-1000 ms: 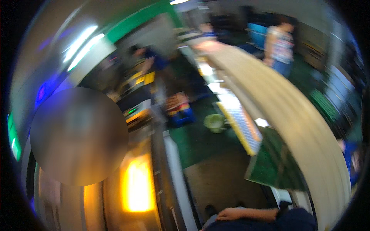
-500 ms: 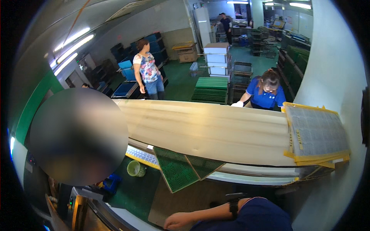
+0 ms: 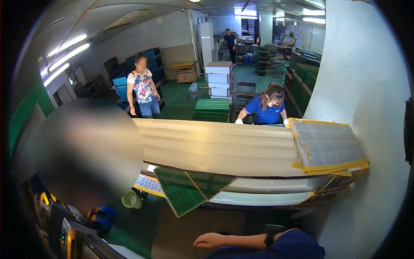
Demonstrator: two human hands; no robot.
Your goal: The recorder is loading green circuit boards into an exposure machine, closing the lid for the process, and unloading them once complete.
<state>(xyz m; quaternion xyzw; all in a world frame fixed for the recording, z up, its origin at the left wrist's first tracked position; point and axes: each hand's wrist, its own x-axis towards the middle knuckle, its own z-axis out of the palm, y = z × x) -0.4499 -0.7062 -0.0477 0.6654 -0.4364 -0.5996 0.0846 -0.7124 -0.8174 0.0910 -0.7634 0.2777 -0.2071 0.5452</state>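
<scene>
Head view: a flat green panel, dark-flecked and crossed by a brown strip, juts from the near edge of the bench, beyond the right hand, whose grip cannot be judged; the left hand is out of view. Yellow-edged sheets cover the bench's right end; a blurred disc obscures its left.
</scene>
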